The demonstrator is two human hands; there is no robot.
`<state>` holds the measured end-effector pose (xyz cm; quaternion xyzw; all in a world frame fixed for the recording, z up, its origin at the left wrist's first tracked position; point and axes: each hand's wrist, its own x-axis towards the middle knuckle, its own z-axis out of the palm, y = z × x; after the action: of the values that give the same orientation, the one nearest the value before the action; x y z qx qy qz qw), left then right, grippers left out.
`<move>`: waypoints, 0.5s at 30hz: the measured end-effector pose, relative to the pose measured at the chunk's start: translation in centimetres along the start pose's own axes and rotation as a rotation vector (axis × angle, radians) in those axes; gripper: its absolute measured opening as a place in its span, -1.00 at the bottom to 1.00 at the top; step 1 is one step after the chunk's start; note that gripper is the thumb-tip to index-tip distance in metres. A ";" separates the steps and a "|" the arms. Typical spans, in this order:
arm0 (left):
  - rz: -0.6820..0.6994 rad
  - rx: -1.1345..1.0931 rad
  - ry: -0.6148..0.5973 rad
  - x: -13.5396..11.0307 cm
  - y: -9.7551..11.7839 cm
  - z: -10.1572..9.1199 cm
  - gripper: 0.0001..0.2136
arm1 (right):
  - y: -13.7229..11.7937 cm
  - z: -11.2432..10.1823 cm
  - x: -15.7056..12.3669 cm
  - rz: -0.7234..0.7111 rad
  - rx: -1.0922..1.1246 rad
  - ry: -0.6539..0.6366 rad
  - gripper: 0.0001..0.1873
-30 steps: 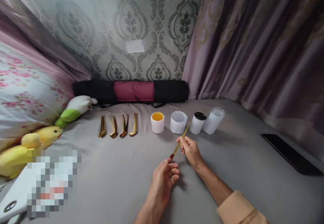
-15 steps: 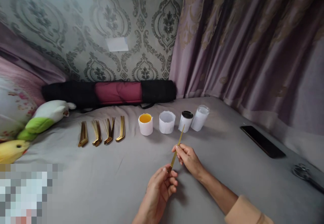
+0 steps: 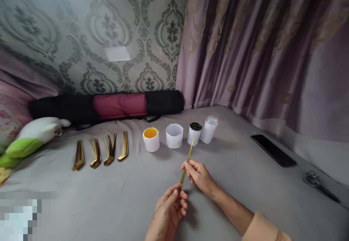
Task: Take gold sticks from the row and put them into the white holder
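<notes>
Head view: I see the right hand [image 3: 201,177] with its thumb and fingers pinched together on the gold strip [image 3: 183,178], gripping it about midway. The left hand [image 3: 169,205] clamps the strip's brown lower end between thumb and fingers, palm turned inward. That puts the strip between both hands, slanting up and away from me over the grey sheet [image 3: 109,204]. Its thin tip overlaps the front of the can [image 3: 194,138] in my view; I can't tell whether they touch.

The can, dark inside, stands in a row of four white-wrapped containers. Just to its right is the tall jar [image 3: 209,133]; to its left come the pale cup [image 3: 174,141] and then the yellow-filled cup [image 3: 151,144]. Farther left I have four gold bundles [image 3: 95,155] lying side by side, well apart from the hands. Off to the right lie the phone [image 3: 273,151] and, nearer me, a dark metal tool [image 3: 312,179]. Behind everything, the black-and-maroon roll [image 3: 120,105] rests along the wall [image 3: 69,26].
</notes>
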<state>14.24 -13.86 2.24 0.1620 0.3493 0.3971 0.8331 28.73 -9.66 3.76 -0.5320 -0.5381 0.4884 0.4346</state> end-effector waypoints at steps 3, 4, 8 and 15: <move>-0.007 0.001 0.000 0.0 0.0 0.0 -0.76 | 0.0 0.0 -0.1 -0.004 -0.016 -0.001 -0.60; -0.012 0.002 0.002 0.0 0.0 0.0 -0.76 | 0.0 0.0 -0.1 -0.005 -0.018 -0.002 -0.60; -0.031 0.000 -0.005 0.0 0.1 -0.1 -0.75 | 0.2 -0.1 -0.2 0.006 -0.013 -0.007 -0.60; -0.042 0.007 -0.006 0.3 0.0 -0.2 -0.75 | 0.2 -0.5 -0.2 -0.001 -0.035 -0.006 -0.60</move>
<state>14.22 -13.64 2.04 0.1586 0.3516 0.3780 0.8417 29.27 -9.89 3.64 -0.5380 -0.5482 0.4802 0.4236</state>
